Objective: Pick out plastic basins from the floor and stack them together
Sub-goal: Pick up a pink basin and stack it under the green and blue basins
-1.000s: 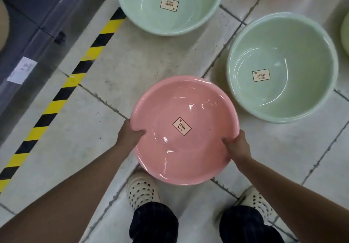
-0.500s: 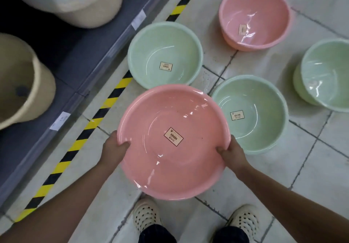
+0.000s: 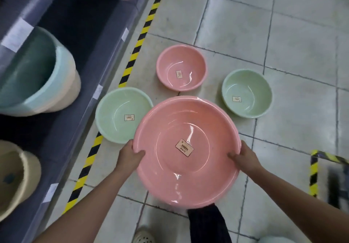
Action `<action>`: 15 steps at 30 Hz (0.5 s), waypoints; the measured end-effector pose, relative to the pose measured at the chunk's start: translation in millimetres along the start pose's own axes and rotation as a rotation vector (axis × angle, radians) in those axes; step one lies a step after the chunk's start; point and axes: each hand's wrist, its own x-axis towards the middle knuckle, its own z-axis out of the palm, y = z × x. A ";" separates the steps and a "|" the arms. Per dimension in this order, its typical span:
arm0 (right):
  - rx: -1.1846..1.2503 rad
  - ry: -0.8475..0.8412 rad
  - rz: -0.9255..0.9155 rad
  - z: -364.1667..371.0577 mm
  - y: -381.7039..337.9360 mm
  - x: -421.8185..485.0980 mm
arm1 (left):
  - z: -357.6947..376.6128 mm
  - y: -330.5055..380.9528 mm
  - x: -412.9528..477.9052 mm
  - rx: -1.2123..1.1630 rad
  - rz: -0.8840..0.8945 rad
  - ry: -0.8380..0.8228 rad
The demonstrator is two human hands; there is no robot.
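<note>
**Large pink basin held in both hands above the floor**

The large pink basin is in the air in front of the person, mouth up, with a label reading "CHN SERIES" on its bottom. The left hand grasps the left side of its rim and the right hand grasps the right side. Each thumb lies inside over the rim; the other fingers are hidden under the basin.

On the tiled floor beyond it stand three smaller basins, each apart from the others: a small pink basin in the middle, a near green basin at the left, whose edge the held basin covers, and a far green basin at the right.

A yellow-black tape runs along the floor beside a dark shelf. On the shelf lie a teal and cream bucket and a beige bucket. Below the held basin a dark checked trouser leg and a pale shoe are seen.
</note>
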 end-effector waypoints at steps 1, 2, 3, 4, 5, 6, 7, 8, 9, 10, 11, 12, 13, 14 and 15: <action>-0.012 -0.010 0.021 -12.6 2.7 2.3 | 9.0 13.6 2.1 0.022 -0.010 -0.010; -0.021 -0.025 0.027 -22.4 4.6 7.2 | 18.4 26.1 5.5 0.026 -0.017 -0.020; -0.026 -0.038 0.031 -30.1 6.7 15.9 | 29.0 35.7 11.8 0.026 -0.021 -0.028; -0.030 -0.045 0.040 -36.2 10.2 27.4 | 40.6 43.3 20.1 0.033 -0.027 -0.035; -0.022 -0.046 0.054 -40.4 15.0 40.8 | 52.6 48.5 29.9 0.044 -0.037 -0.039; -0.005 -0.041 0.066 -41.6 19.6 54.0 | 62.7 52.1 39.2 0.050 -0.043 -0.037; 0.011 -0.036 0.083 -41.1 26.5 70.9 | 75.1 54.0 50.3 0.052 -0.050 -0.034; 0.021 -0.031 0.104 -39.6 35.1 90.0 | 89.6 54.1 63.1 0.056 -0.063 -0.027; 0.040 -0.023 0.125 -36.3 43.0 107.4 | 101.3 52.9 75.3 0.062 -0.078 -0.020; 0.057 -0.019 0.145 -31.3 50.6 124.5 | 112.0 49.5 89.5 0.073 -0.086 -0.018; 0.073 -0.018 0.163 -24.5 58.0 140.3 | 122.4 44.4 104.5 0.090 -0.087 -0.018; 0.081 -0.016 0.180 -16.8 65.3 155.2 | 132.3 38.3 120.0 0.116 -0.078 -0.018; 0.088 -0.011 0.188 -8.5 73.3 170.5 | 142.1 31.9 135.4 0.144 -0.066 -0.016; 0.091 -0.008 0.196 -0.7 82.0 185.1 | 152.5 25.6 150.8 0.168 -0.053 -0.017; 0.092 -0.007 0.203 7.4 90.6 199.8 | 162.2 20.2 166.3 0.192 -0.041 -0.021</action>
